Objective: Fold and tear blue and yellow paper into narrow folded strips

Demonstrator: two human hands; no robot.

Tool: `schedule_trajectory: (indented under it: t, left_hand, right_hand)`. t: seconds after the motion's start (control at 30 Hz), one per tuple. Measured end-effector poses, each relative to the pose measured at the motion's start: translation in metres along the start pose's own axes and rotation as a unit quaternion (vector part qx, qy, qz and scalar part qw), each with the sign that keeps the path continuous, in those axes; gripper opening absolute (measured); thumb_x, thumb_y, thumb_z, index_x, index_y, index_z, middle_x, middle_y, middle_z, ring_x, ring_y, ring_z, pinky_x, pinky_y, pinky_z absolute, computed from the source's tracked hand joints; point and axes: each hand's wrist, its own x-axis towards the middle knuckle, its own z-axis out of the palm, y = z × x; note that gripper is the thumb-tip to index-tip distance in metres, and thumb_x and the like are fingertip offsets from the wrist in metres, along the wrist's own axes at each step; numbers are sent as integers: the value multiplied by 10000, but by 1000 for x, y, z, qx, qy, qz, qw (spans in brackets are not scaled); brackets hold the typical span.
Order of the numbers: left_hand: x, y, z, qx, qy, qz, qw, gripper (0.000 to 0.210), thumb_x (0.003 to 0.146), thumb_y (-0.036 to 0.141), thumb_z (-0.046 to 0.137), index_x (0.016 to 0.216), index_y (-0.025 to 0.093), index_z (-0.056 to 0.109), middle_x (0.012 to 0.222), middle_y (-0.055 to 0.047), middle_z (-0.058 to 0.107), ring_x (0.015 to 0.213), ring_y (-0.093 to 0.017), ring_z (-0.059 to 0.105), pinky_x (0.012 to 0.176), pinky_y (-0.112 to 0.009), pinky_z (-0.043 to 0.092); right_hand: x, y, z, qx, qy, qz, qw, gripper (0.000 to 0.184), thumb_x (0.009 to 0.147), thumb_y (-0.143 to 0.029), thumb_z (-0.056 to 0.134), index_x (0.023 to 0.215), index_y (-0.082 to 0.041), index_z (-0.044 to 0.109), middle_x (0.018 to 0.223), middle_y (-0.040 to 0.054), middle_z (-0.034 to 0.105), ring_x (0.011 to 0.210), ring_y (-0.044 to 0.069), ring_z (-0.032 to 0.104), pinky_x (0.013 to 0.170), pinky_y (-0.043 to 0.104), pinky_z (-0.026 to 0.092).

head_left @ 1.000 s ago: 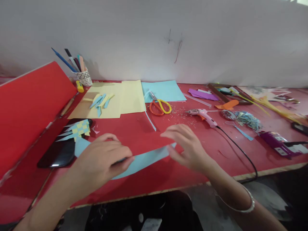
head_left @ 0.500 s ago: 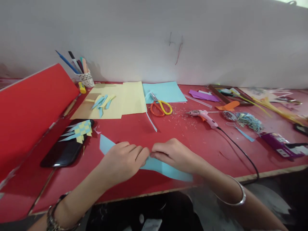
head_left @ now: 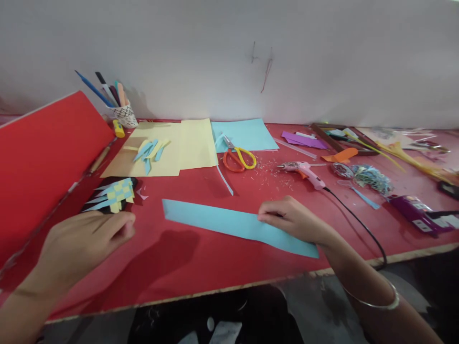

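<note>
A long blue paper strip point(head_left: 211, 219) slants across the red table in front of me. My right hand point(head_left: 289, 219) pinches its upper edge right of the middle, and the strip's right end passes beneath that hand. My left hand point(head_left: 88, 241) is away from the strip, at the left, its fingers curled in with nothing visible in them. It covers the lower part of a black phone point(head_left: 103, 209). On the phone lies a small woven piece of blue and yellow paper strips point(head_left: 118, 193), with loose blue ends pointing left.
Scissors point(head_left: 238, 157) lie beyond the strip, beside yellow sheets point(head_left: 197, 143) and a blue sheet point(head_left: 247, 134). A pink glue gun point(head_left: 304, 172) trails a black cord along the right. A red board point(head_left: 46, 157) leans at left near a pen cup point(head_left: 125, 114).
My left hand has let go of the blue strip and moved left over the phone. My right hand has shifted right with the strip, which now shows nearly full length.
</note>
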Motion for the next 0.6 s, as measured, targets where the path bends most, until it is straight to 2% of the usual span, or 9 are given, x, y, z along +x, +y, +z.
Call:
schedule_trajectory:
  t: [0.07, 0.13, 0.17, 0.2, 0.27, 0.33, 0.4, 0.47, 0.6]
  left_hand:
    - [5, 9, -6, -51, 51, -15, 997, 162, 794, 170, 355, 725, 234, 487, 524, 33, 505, 553, -146, 485, 556, -298, 354]
    - [21, 25, -13, -93, 87, 6, 992, 143, 775, 131, 422, 868, 206, 502, 691, 9, 602, 670, -149, 542, 662, -293, 398]
    - [30, 33, -16, -103, 75, 31, 991, 165, 785, 147, 430, 928, 186, 502, 760, -14, 619, 723, -155, 555, 703, -291, 407]
    - [40, 42, -18, -114, 87, 44, 989, 185, 810, 186, 399, 963, 161, 501, 811, -42, 625, 766, -167, 558, 719, -298, 406]
    - [55, 56, -18, -147, 63, 74, 984, 268, 828, 317, 397, 975, 132, 523, 891, -79, 627, 824, -191, 553, 729, -314, 400]
    - [62, 65, -14, -176, 52, 91, 979, 205, 832, 316, 424, 768, 178, 562, 714, -11, 627, 700, -154, 551, 752, -313, 377]
    - [63, 70, -9, -193, 48, 92, 976, 284, 851, 263, 407, 606, 193, 532, 537, 44, 559, 549, -112, 504, 721, -295, 359]
    - [62, 73, -5, -206, 38, 85, 974, 350, 871, 233, 362, 563, 188, 521, 478, 57, 523, 474, -92, 463, 651, -272, 346]
    - [66, 80, -2, -250, 13, 66, 966, 372, 883, 266, 330, 578, 171, 522, 497, 45, 556, 458, -83, 460, 570, -243, 336]
  right_hand:
    - [2, -5, 2, -18, -17, -9, 1000, 239, 859, -237, 418, 685, -159, 562, 582, -31, 543, 505, 63, 475, 514, 165, 308]
    - [5, -12, 6, -45, -44, -37, 997, 234, 866, -244, 418, 722, -165, 584, 603, -26, 573, 524, 70, 494, 531, 176, 308]
    - [8, -16, 8, -58, -54, -56, 995, 240, 872, -252, 412, 737, -167, 591, 615, -22, 584, 529, 73, 496, 536, 182, 307]
    - [10, -19, 11, -69, -59, -75, 993, 247, 877, -262, 404, 752, -168, 596, 626, -18, 591, 532, 77, 494, 539, 187, 305]
    - [13, -23, 13, -87, -58, -103, 989, 263, 885, -276, 389, 771, -170, 600, 633, -12, 596, 531, 81, 483, 544, 195, 305]
    - [15, -25, 13, -98, -52, -110, 988, 270, 889, -282, 381, 772, -173, 599, 626, -14, 593, 526, 82, 473, 549, 199, 307]
    - [17, -24, 12, -109, -28, -107, 988, 256, 884, -272, 391, 767, -173, 596, 636, -13, 597, 549, 87, 481, 571, 205, 315]
    - [18, -24, 12, -136, 18, -109, 984, 232, 872, -244, 405, 759, -169, 594, 648, -5, 598, 587, 98, 492, 623, 224, 328]
    - [23, -31, 25, -188, 106, -144, 966, 205, 817, -178, 410, 708, -158, 582, 611, -2, 558, 583, 104, 471, 728, 274, 339]
